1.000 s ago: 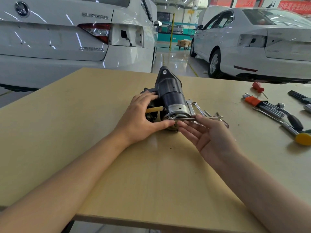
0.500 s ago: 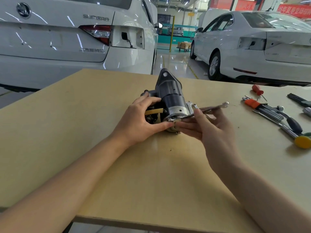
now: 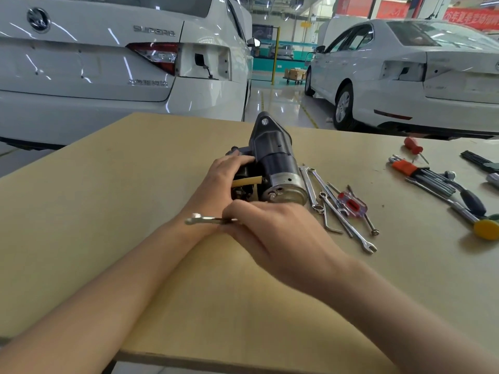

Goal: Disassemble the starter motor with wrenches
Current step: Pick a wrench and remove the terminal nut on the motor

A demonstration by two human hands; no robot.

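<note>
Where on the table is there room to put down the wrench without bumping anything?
The table is bare left of the starter motor and the left hand, out to the left edge. There is also bare wood between the loose wrenches and the hex key set. Right beside the motor it is crowded, and the far right holds more tools.

Matt black starter motor (image 3: 272, 155) with bare-metal end, shiny steel wrench (image 3: 208, 219), matt wooden table (image 3: 135, 168).
</note>
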